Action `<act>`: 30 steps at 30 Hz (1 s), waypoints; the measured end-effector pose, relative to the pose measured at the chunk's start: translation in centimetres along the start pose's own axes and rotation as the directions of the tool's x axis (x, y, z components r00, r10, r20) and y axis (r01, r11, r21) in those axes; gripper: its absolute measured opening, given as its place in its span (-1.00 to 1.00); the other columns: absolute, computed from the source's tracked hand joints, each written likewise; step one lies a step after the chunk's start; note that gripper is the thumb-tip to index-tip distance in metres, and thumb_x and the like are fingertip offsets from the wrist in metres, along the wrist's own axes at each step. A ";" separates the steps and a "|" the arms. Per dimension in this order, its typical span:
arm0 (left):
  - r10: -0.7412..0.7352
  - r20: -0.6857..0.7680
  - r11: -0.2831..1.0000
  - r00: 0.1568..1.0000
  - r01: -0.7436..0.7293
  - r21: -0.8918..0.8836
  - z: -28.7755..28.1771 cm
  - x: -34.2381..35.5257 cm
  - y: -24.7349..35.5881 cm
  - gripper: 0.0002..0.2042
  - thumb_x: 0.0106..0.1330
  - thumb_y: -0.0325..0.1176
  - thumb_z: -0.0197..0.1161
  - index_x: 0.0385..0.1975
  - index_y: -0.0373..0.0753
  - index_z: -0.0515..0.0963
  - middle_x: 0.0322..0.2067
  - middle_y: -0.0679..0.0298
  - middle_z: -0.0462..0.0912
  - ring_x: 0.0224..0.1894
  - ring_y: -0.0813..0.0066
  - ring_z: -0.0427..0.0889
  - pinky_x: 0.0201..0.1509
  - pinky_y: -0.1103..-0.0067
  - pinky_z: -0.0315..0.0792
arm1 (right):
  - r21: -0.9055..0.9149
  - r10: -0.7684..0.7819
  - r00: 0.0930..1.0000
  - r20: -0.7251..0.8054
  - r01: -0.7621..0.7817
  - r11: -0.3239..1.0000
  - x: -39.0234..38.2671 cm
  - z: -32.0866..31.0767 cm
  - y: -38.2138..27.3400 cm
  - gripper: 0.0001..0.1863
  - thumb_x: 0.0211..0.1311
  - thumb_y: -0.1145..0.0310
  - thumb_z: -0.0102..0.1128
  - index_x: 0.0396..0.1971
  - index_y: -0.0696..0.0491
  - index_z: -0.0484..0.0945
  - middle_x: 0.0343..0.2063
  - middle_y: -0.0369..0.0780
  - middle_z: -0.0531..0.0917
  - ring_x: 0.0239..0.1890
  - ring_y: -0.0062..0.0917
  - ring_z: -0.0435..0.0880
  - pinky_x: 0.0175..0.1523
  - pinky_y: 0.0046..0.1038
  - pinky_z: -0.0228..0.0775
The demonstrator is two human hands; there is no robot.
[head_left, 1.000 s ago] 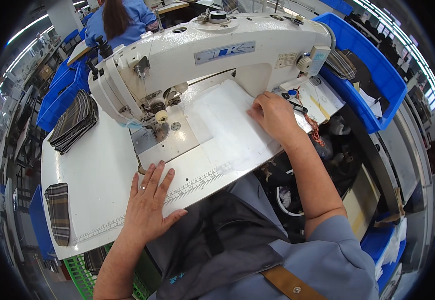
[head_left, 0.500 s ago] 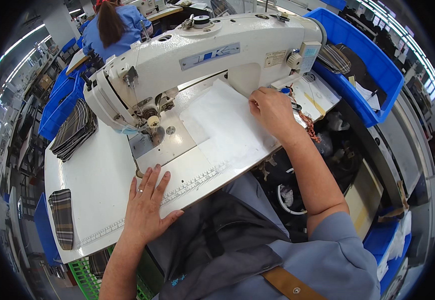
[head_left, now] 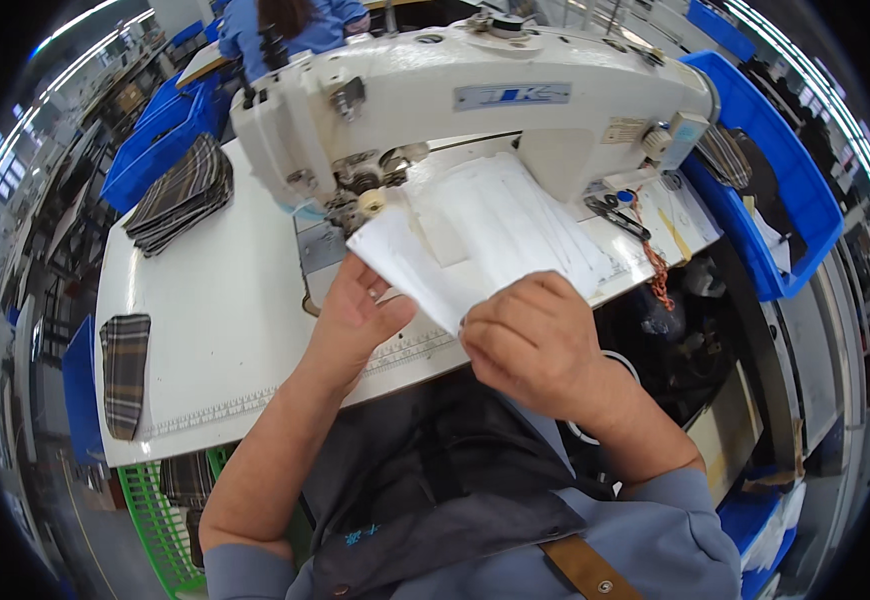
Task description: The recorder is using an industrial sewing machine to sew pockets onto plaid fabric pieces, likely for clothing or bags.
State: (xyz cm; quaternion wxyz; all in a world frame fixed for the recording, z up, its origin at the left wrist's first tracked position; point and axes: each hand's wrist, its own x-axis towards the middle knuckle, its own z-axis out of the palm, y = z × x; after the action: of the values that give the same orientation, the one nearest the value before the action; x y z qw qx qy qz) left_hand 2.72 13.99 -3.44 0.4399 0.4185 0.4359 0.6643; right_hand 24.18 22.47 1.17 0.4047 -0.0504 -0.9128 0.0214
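1. Both hands are on a white fabric piece (head_left: 475, 245), lifted a bit off the white worktop (head_left: 205, 310) right in front of the sewing machine (head_left: 475, 95). Its far end lies fanned out under the machine arm, just beside the needle area.
2. Left hand (head_left: 355, 320) sits palm-up under the near-left corner, fingers loosely curled, thumb pinning the cloth from the side. Right hand (head_left: 535, 340) is closed over the near edge, knuckles up, pinching the layers.
3. The piece looks thin, light and floppy, probably several flat layers or folds stacked. I'd guess it sags and slides on itself if held from one spot, so gripping two corners or along one edge like this seems the way. Not fragile, but easy to crease or misalign.
4. Textures: cloth is matte and smooth, the worktop is glossy with a printed ruler strip along the front edge, the machine is hard cream enamel.
5. Around it: a stack of plaid fabric pieces (head_left: 180, 195) far left, a single plaid piece (head_left: 125, 370) near the left edge, blue bins (head_left: 775, 190) to the right, a green basket (head_left: 170, 510) below the worktop.
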 end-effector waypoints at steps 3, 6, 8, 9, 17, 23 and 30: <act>-0.156 0.044 0.984 0.987 0.159 -0.075 0.6 -0.1 0.9 -0.47 0.36 -0.32 0.41 0.26 -0.33 0.39 0.07 0.15 0.61 0.18 0.37 0.57 0.24 0.48 0.44 | 0.161 0.029 0.995 0.093 -0.044 0.986 -0.5 0.8 -1.2 -0.73 -0.10 0.45 0.46 -0.35 0.05 0.58 -0.35 -0.30 0.66 -0.33 -0.42 0.64 -0.17 -0.39 0.44; -0.205 0.069 0.972 0.976 0.212 -0.102 0.4 -1.1 1.4 -0.51 0.37 -0.39 0.36 0.26 -0.29 0.39 0.08 0.15 0.62 0.05 0.43 0.61 0.21 0.45 0.46 | 0.365 0.144 0.979 0.147 -0.189 0.911 -0.7 1.9 -1.0 -0.77 0.03 0.44 0.47 -0.32 0.08 0.59 -0.33 -0.25 0.68 -0.28 -0.36 0.67 -0.16 -0.36 0.50; -0.142 0.040 0.974 0.989 0.147 -0.171 1.0 -1.8 2.0 -0.50 0.37 -0.40 0.29 0.29 -0.29 0.36 0.17 0.11 0.55 0.17 0.38 0.54 0.30 0.41 0.42 | 0.490 0.296 0.941 0.163 -0.338 0.804 -1.0 2.6 -0.7 -0.79 0.14 0.46 0.45 -0.26 0.13 0.60 -0.30 -0.17 0.69 -0.22 -0.28 0.70 -0.14 -0.33 0.57; -0.079 0.018 0.968 0.997 0.081 -0.235 1.2 -2.0 2.1 -0.49 0.38 -0.42 0.21 0.33 -0.29 0.33 0.27 0.06 0.48 0.29 0.33 0.47 0.38 0.37 0.37 | 0.497 0.290 0.942 0.167 -0.335 0.801 -0.9 2.9 -0.9 -0.79 0.14 0.46 0.45 -0.26 0.13 0.60 -0.30 -0.17 0.69 -0.22 -0.28 0.70 -0.14 -0.33 0.57; 0.014 0.022 0.896 1.000 -0.003 -0.444 1.6 -2.7 2.5 -0.25 0.36 -0.25 0.09 0.54 -0.28 0.02 0.57 0.06 -0.02 0.60 0.21 -0.03 0.57 0.26 0.05 | 0.207 0.251 0.958 -0.136 -0.221 0.953 1.5 4.6 -3.3 -0.59 0.11 0.37 0.49 -0.07 0.12 0.54 -0.38 -0.18 0.56 -0.38 -0.33 0.56 -0.28 -0.35 0.44; -0.017 0.102 0.910 0.995 0.057 -0.410 1.7 -3.5 2.9 -0.10 0.31 -0.08 0.16 0.58 -0.27 -0.11 0.61 0.10 -0.18 0.60 0.24 -0.06 0.50 0.32 0.13 | 0.586 0.445 0.852 0.275 -0.515 0.625 2.0 5.5 -3.9 -0.69 0.21 0.33 0.46 -0.17 0.14 0.56 -0.42 -0.22 0.59 -0.43 -0.48 0.55 -0.29 -0.41 0.45; -0.098 0.141 0.912 0.985 0.146 -0.383 -0.6 -4.5 2.6 0.30 -0.06 0.22 0.59 0.57 -0.28 -0.10 0.42 0.05 0.28 0.37 0.30 0.41 0.31 0.41 0.38 | 0.780 0.375 0.775 0.509 -0.600 0.181 2.6 4.7 -4.1 -0.85 0.22 0.48 0.43 -0.38 0.17 0.60 -0.51 -0.31 0.59 -0.47 -0.68 0.51 -0.33 -0.60 0.34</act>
State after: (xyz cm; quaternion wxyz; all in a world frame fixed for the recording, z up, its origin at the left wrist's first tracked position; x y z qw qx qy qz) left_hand 2.78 9.02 -1.88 0.5805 0.3325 0.2925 0.6833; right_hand 18.70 18.69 0.24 0.2369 -0.1041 -0.7082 0.6569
